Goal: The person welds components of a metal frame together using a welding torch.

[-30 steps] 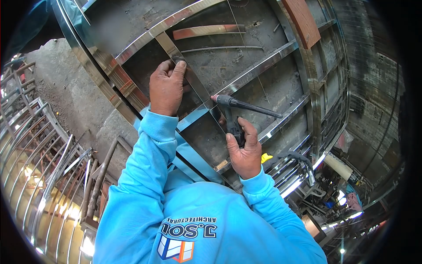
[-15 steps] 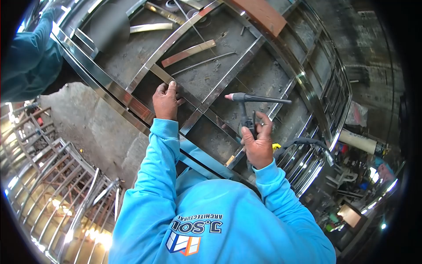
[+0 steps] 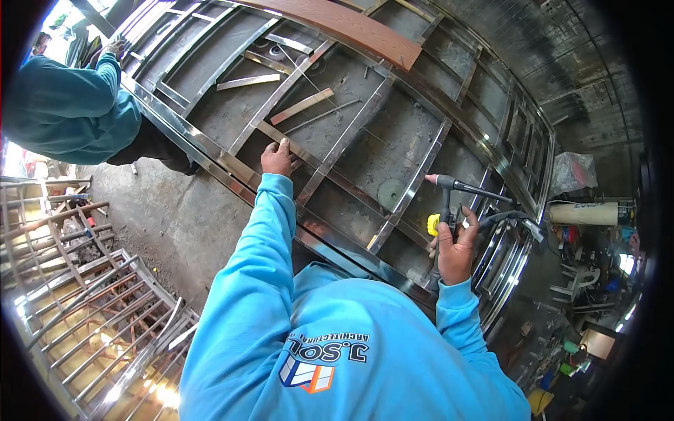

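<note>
My right hand [image 3: 458,247] is closed round the handle of a TIG welding torch [image 3: 446,200], with its pink nozzle pointing left and its long black back cap pointing right. The torch is raised over the right part of a large shiny metal frame [image 3: 344,151]. My left hand [image 3: 277,158] grips a short metal crossbar [image 3: 298,151] in the frame, its thumb on top and its other fingers partly hidden. Beyond that hand, a loose reddish metal strip [image 3: 302,105] lies inside the frame.
A co-worker in a teal sleeve [image 3: 67,105] stands at the frame's far left. A brown panel [image 3: 351,28] lies across the far side. Another barred metal frame [image 3: 119,316] is at lower left. By my right hand is a yellow tape measure-like object [image 3: 433,224].
My right hand and the torch have shifted right, away from my left hand. My left hand stays on the crossbar. The view has tilted to show more of the far side and the co-worker.
</note>
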